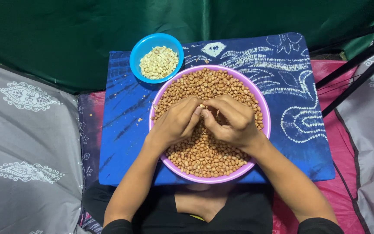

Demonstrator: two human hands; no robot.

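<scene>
Blue cloth; hands centred over peanut bowl.

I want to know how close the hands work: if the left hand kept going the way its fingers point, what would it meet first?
The left hand points right, toward the right hand. It would meet that hand's fingers almost at once, above the peanuts in the purple bowl; they may already touch.

At the centre of the frame the bowl is lilac-purple, filled with reddish-brown peanuts; the small bowl at upper left is bright blue, its peeled nuts pale cream. The cloth beneath is deep blue with white batik swirls; grey fabric at left bears white paisley motifs; the backdrop is dark green.
</scene>
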